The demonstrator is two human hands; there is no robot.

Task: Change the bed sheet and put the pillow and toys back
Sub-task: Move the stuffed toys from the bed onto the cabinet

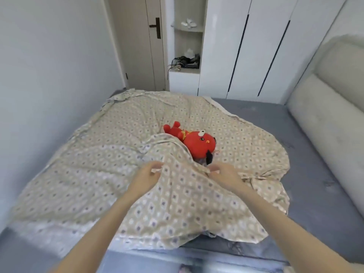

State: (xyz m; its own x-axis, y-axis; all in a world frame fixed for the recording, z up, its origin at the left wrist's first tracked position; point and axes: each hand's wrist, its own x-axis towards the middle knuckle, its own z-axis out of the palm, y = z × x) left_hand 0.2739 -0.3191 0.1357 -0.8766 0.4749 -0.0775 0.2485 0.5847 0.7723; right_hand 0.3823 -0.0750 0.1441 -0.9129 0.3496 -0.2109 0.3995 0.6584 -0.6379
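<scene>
A beige bed sheet with a small diamond print lies rumpled over most of the bed, on top of a grey-blue mattress cover. A red plush toy lies on the sheet near the middle, its lower side tucked under a raised fold. My left hand pinches that fold at its left. My right hand pinches the same folded edge just below the toy. A pillow is not in view.
A padded grey headboard runs along the right side. White wardrobe doors and an open shelf niche with small items stand behind the bed. A door is at the back left, and a wall borders the bed's left side.
</scene>
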